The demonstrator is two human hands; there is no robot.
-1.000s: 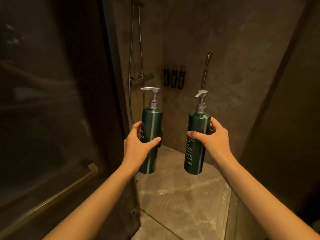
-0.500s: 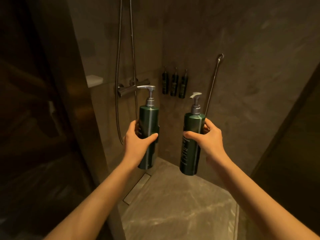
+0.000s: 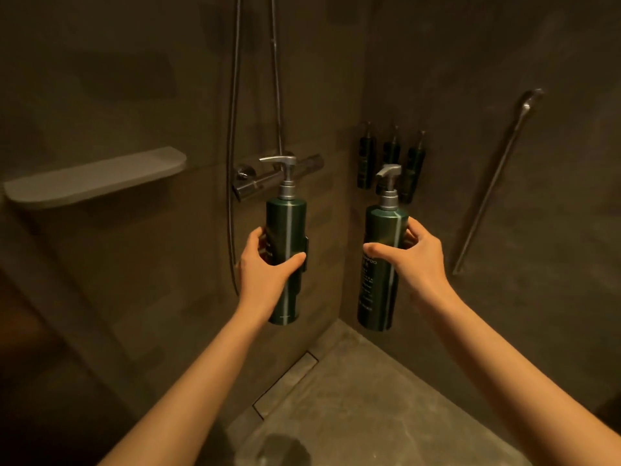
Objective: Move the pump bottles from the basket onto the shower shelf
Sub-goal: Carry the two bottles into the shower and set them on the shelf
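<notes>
Inside shower, mid-air: two green pump bottles, upright, well right of the shelf (image 3: 97, 179).
Left bottle (image 3: 285, 230): mid-body in left hand (image 3: 265, 270); fingers (image 3: 258, 237) wrapped behind, thumb across front, tight.
Right bottle (image 3: 383, 264): upper body in right hand (image 3: 416, 260); fingers (image 3: 411, 230) curled behind, thumb in front, clamped.

I held both arms outstretched, left hand (image 3: 265, 270) and right hand (image 3: 415, 260) each wrapped around something upright.
</notes>
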